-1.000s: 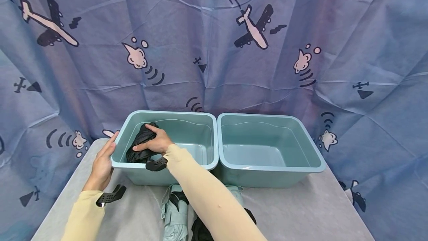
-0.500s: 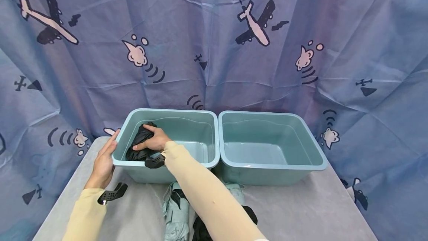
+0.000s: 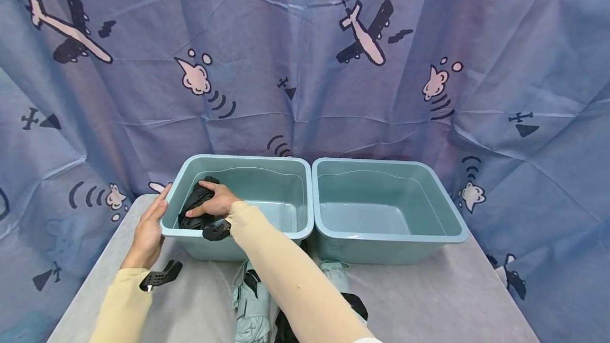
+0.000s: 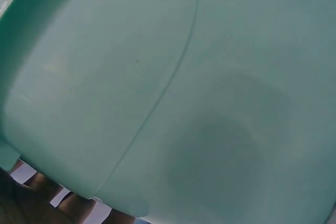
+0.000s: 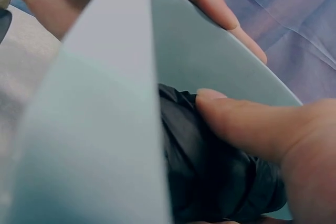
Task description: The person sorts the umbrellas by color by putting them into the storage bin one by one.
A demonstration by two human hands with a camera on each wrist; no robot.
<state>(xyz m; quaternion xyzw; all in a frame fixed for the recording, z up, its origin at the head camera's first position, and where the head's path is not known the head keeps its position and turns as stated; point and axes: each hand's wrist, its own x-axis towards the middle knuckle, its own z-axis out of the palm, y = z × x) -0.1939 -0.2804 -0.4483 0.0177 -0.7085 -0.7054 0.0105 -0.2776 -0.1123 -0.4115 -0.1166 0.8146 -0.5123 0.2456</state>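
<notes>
My right hand [image 3: 220, 201] reaches into the left light-green bin [image 3: 267, 156] and holds a black folded umbrella [image 3: 194, 206] against the bin's left wall. In the right wrist view the thumb [image 5: 236, 121] presses the crinkled black fabric, and only small bits of the other fingers show beneath it. My left hand [image 3: 146, 234] lies along the outside of that bin's left wall with fingers fairly straight, tips near the rim. The left wrist view shows mostly the bin's outer wall [image 4: 131, 77], with that hand's fingers at the lower left.
A second light-green bin [image 3: 388, 237] stands close on the right, with its inner floor showing. In front lie a pale green folded umbrella [image 3: 252, 311], another pale green one [image 3: 335, 275] and black fabric [image 3: 284, 330], partly behind my right arm. A patterned curtain [image 3: 305, 68] hangs behind.
The right hand has shifted slightly left with the black umbrella, towards the bin's left wall. The left hand keeps its place on the wall. The head view has tilted a little.
</notes>
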